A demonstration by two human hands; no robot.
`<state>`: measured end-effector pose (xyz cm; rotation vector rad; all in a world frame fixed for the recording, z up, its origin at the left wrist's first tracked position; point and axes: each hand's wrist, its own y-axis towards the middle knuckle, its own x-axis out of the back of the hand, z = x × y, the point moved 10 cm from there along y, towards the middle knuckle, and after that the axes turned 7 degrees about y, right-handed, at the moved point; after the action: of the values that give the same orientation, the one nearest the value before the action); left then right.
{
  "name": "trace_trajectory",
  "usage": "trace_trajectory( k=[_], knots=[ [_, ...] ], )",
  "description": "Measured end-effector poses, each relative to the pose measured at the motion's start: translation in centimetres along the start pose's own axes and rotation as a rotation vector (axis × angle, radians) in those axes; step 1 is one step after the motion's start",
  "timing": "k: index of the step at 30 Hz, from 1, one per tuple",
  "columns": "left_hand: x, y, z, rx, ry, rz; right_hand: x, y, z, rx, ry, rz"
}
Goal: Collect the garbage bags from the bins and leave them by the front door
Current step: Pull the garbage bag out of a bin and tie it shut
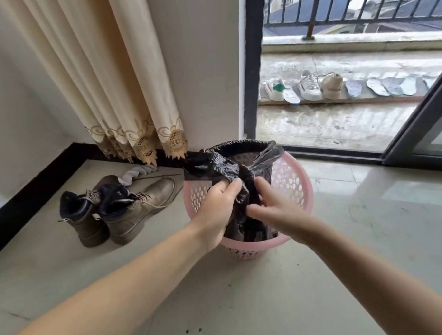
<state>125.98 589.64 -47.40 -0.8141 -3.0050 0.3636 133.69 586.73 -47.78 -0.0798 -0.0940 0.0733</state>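
Head view: black bag [242, 166] half out of pink bin [295, 187] on floor, gathered between left hand [217, 205] and right hand [272, 205], both grips pinching plastic. Risks, judged: thin film tearing under uneven pull; light bin tipping; mouth spilling contents near boots [120, 209].

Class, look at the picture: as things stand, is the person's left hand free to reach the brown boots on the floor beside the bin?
Probably not yet. The left hand grips the gathered black garbage bag in the pink bin, as does the right hand. The floor towards the boots looks unobstructed, so it would reach them after letting go.
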Motion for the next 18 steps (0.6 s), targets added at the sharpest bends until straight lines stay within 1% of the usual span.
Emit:
trace_trajectory(
  k=[1, 2, 4, 6, 7, 8, 10, 12, 13, 14, 16, 18],
  knots=[
    [-0.1, 0.1, 0.0, 0.010, -0.021, -0.004, -0.7, 0.0, -0.3, -0.001, -0.086, 0.028],
    [0.2, 0.1, 0.1, 0.012, -0.026, -0.011, -0.9, 0.2, -0.4, 0.022, -0.168, 0.019],
    [0.4, 0.1, 0.0, 0.001, 0.015, 0.024, -0.2, 0.4, 0.1, 0.104, -0.261, -0.113],
    [-0.1, -0.2, 0.4, 0.021, 0.098, 0.120, 1.4, 0.3, 0.8, 0.169, -0.306, -0.280],
    [-0.1, -0.2, 0.9, 0.051, 0.128, 0.146, 1.9, 0.3, 0.9, 0.178, -0.330, -0.319],
    [0.4, -0.1, 1.4, 0.088, 0.134, 0.131, 2.3, 0.3, 1.0, 0.179, -0.344, -0.338],
    [2.8, 0.4, 2.8, 0.216, 0.016, -0.020, 3.2, 0.3, 0.7, 0.150, -0.338, -0.376],
    [5.5, 0.6, 4.8, 0.363, -0.209, -0.185, 3.9, 0.2, -0.2, 0.066, -0.302, -0.397],
    [6.6, 0.8, 5.5, 0.400, -0.308, -0.237, 4.1, 0.2, -0.9, 0.013, -0.269, -0.383],
    [7.7, 1.1, 5.7, 0.393, -0.392, -0.280, 4.2, 0.3, -1.8, -0.037, -0.229, -0.358],
    [9.3, 1.8, 5.0, 0.311, -0.517, -0.353, 4.5, 0.3, -3.0, -0.112, -0.141, -0.312],
    [10.4, 2.2, 4.4, 0.239, -0.500, -0.432, 5.1, 0.0, -3.6, -0.136, -0.084, -0.311]
  ],
)
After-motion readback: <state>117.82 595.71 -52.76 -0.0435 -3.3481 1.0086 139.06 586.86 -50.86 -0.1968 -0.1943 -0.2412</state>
